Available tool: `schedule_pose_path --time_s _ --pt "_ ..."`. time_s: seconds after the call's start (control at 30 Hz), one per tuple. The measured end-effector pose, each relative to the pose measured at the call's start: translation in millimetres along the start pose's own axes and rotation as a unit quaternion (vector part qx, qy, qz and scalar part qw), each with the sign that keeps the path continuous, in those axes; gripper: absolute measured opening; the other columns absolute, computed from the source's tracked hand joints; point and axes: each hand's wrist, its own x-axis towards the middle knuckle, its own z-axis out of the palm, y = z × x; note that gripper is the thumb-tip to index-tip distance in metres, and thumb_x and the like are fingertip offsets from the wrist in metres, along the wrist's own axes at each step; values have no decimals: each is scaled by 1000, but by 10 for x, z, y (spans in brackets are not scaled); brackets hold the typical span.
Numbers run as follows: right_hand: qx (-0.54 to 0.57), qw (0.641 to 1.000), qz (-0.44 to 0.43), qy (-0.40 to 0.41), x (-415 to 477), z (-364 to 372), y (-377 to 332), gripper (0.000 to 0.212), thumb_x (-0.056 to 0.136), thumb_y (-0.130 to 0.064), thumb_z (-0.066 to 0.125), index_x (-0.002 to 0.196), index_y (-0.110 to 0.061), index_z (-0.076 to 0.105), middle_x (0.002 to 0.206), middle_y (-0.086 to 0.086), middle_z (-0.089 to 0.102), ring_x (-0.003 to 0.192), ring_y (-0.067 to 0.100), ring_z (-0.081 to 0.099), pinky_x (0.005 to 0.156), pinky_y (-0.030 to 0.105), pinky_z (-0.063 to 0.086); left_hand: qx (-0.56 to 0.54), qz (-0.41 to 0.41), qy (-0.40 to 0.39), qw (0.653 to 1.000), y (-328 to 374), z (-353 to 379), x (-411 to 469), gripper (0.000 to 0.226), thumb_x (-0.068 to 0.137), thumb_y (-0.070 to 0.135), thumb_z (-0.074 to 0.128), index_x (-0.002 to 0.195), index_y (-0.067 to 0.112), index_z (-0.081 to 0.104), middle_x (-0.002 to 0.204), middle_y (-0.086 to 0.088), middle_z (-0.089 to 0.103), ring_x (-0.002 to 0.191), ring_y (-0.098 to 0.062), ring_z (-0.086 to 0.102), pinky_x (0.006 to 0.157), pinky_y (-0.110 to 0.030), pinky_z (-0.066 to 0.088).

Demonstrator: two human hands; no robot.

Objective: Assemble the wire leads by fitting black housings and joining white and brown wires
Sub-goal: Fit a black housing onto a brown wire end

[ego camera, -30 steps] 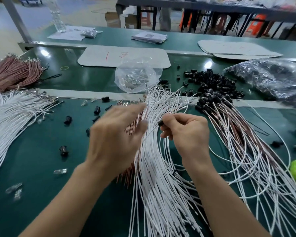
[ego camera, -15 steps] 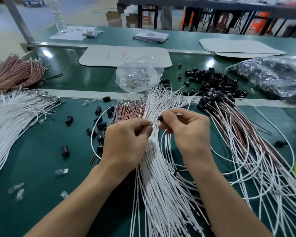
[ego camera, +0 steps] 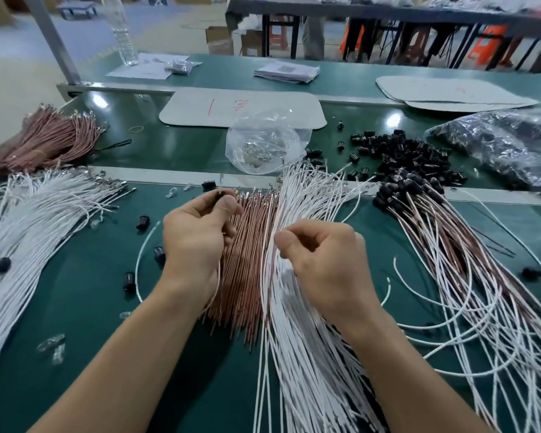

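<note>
Works over a dark green tabletop (ego camera: 75,323) strewn with wires. With the left hand (ego camera: 197,242), at ten o'clock of centre, pinches a small black plastic housing (ego camera: 220,194) between curled fingertips; beside that wrist, a thin white wire loop (ego camera: 141,260) curving out toward eight o'clock. With the right hand (ego camera: 328,264), at three o'clock of centre, fingers curled, pinches a thin wire (ego camera: 274,254) at the seam between a fanned bundle of brown wires (ego camera: 247,245) and a long bundle of white wires (ego camera: 300,354) running toward six o'clock; cannot tell that wire's colour. At one o'clock, a heap of loose black housings (ego camera: 403,154). At three o'clock, white-and-brown leads (ego camera: 450,260) capped in black. At twelve o'clock, a clear plastic bag (ego camera: 263,145).
</note>
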Motion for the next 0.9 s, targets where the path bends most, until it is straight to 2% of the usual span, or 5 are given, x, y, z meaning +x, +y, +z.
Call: schedule_pose_path --time_s 0.23,0.33,0.5,0.67,0.9 --pt "-287 945 45 -153 179 340 -446 41 92 -51 69 78 -17 51 73 0 55 72 24 55 66 34 45 -30 -18 -5 999 -12 -3 42 11 96 9 69 88 12 75 65 0 69 45 -8 29 42 -17 27" --pt "-363 913 13 -186 203 431 -611 21 93 -35 69 93 -20 54 88 1 56 85 30 58 67 33 37 -31 -15 -8 999 -39 4 63 11 97 7 68 88 11 74 63 1 67 42 -6 28 40 -17 25" --pt "-367 915 95 -137 180 335 -578 40 87 -14 65 67 -19 31 67 -2 33 53 16 29 50 30 30 -24 -4 -8 1000 -41 -19 90 11 96 9 70 87 12 76 63 2 67 42 -6 29 41 -18 25" --pt "-344 921 122 -134 239 337 -579 36 84 -9 64 67 -19 35 69 0 36 69 27 44 65 35 40 -19 -5 -11 1000 -40 -1 87 12 96 8 70 87 13 76 62 2 66 42 -6 28 40 -18 24" --pt "-267 939 176 -125 252 152 -400 24 77 -7 55 63 -15 37 64 3 46 53 21 40 47 26 25 -7 -8 -16 1000 -13 -30 78 10 97 10 70 90 13 77 64 2 68 44 -6 32 41 -16 31"
